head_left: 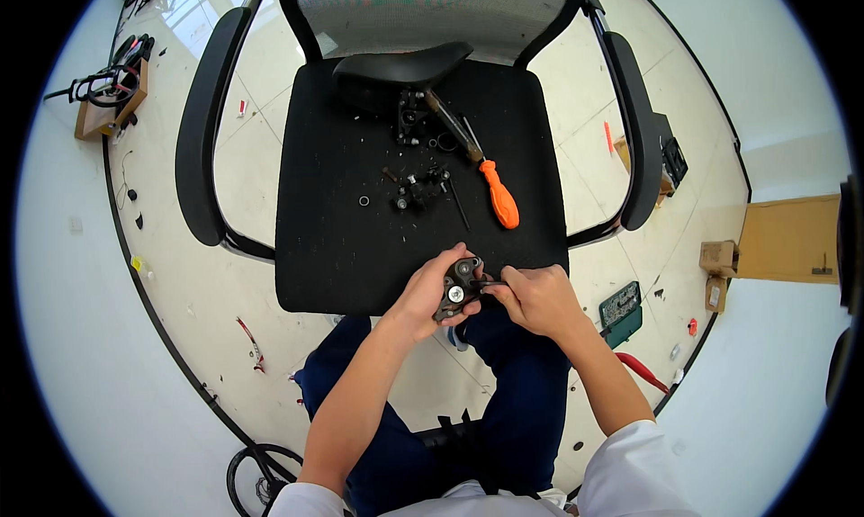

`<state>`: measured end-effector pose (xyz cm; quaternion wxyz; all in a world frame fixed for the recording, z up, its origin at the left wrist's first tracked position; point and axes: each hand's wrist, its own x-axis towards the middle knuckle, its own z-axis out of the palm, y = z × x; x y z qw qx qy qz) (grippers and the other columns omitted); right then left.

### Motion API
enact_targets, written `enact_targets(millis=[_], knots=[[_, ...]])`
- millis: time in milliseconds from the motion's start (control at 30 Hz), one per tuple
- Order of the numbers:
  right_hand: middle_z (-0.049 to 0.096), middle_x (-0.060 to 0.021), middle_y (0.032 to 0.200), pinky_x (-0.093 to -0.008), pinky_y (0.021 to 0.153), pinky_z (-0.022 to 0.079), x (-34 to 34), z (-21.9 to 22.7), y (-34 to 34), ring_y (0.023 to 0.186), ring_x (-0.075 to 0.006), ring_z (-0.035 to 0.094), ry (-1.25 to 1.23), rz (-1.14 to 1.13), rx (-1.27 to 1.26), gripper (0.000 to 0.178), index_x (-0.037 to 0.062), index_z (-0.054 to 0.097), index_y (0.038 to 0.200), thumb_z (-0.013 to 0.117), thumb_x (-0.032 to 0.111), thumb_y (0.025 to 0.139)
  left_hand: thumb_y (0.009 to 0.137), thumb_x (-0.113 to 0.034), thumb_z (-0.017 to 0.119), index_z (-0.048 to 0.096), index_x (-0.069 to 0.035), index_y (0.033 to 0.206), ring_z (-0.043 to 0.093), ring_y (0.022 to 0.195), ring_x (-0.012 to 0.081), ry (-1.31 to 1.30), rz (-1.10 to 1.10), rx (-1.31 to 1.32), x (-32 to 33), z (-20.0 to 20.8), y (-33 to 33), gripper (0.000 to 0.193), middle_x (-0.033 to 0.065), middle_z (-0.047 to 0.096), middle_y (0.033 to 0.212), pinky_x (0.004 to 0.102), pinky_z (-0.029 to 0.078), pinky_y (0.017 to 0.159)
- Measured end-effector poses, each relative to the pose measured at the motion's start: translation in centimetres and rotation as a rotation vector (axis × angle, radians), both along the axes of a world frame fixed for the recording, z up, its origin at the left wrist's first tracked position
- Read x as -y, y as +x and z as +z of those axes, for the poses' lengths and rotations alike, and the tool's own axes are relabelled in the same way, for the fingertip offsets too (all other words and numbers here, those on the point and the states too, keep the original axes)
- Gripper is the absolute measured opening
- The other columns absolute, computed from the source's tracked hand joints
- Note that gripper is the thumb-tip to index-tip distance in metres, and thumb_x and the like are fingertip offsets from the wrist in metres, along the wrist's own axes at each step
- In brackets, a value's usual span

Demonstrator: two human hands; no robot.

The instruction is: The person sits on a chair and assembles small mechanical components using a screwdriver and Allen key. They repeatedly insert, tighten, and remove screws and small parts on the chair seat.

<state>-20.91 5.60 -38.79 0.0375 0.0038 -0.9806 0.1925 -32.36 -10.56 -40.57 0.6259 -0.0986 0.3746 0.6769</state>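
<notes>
Over the front edge of a black chair seat (324, 265), my left hand (416, 296) is closed around a dark metal brake caliper (455, 294) with a round silver face turned up. My right hand (540, 298) pinches a thin dark rod-like tool, perhaps a hex key (490, 284), whose tip meets the caliper's right side. The rest of that tool is hidden by the fingers. Farther back on the seat lie a black bicycle saddle (400, 65), an orange-handled screwdriver (499, 196), small black metal parts (416, 191) and a small ring (364, 201).
Chair armrests (205, 125) rise on both sides. On the floor at right are an open green tool case (621, 312) and small cardboard boxes (717, 258). A box of parts (115, 98) stands far left. A wheel-like ring (261, 481) lies near the lower left.
</notes>
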Motion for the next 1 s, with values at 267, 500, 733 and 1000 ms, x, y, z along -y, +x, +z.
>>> enact_targets(millis=[267, 500, 733, 1000], knots=[[0.043, -0.0010, 0.047, -0.0316, 0.037, 0.036, -0.2, -0.5, -0.8, 0.039, -0.0197, 0.050, 0.117, 0.111, -0.181, 0.043, 0.0108, 0.045, 0.064, 0.066, 0.040, 0.088, 0.102, -0.037, 0.038, 0.052, -0.007, 0.087, 0.050, 0.048, 0.0126, 0.053, -0.088, -0.078, 0.8, 0.2, -1.3, 0.036, 0.0123, 0.062, 0.086, 0.0226, 0.029, 0.034], [0.050, -0.0047, 0.051, -0.0348, 0.041, 0.040, 0.5, 0.3, -3.2, 0.043, -0.0233, 0.053, -0.069, 0.127, -0.025, 0.035, 0.0083, 0.048, 0.067, 0.065, 0.030, 0.090, 0.102, -0.045, 0.038, 0.053, -0.007, 0.087, 0.050, 0.046, 0.0111, -0.022, -0.005, -0.158, 1.9, 0.3, -2.3, 0.043, 0.0094, 0.060, 0.078, 0.0213, 0.026, 0.032], [0.056, -0.0116, 0.066, -0.0416, 0.046, 0.044, 2.5, 2.4, -3.1, 0.051, -0.0323, 0.056, -0.185, 0.173, 0.069, 0.016, 0.0043, 0.056, 0.083, 0.062, 0.017, 0.090, 0.101, -0.052, 0.039, 0.053, -0.005, 0.087, 0.047, 0.041, 0.0083, -0.022, -0.112, -0.242, 2.1, 0.8, -2.5, 0.051, 0.0029, 0.050, 0.058, 0.0210, 0.026, 0.031], [0.044, 0.0023, 0.060, -0.0218, 0.044, 0.034, 3.0, 2.7, -3.4, 0.047, -0.0074, 0.043, -1.152, -0.514, 0.196, 0.030, 0.0064, 0.050, 0.080, 0.045, 0.025, 0.103, 0.102, -0.038, 0.035, 0.055, -0.006, 0.090, 0.047, 0.044, 0.0071, -0.020, 0.000, -0.339, 1.7, -0.3, -2.6, 0.039, 0.0039, 0.053, 0.064, 0.0208, 0.029, 0.032]])
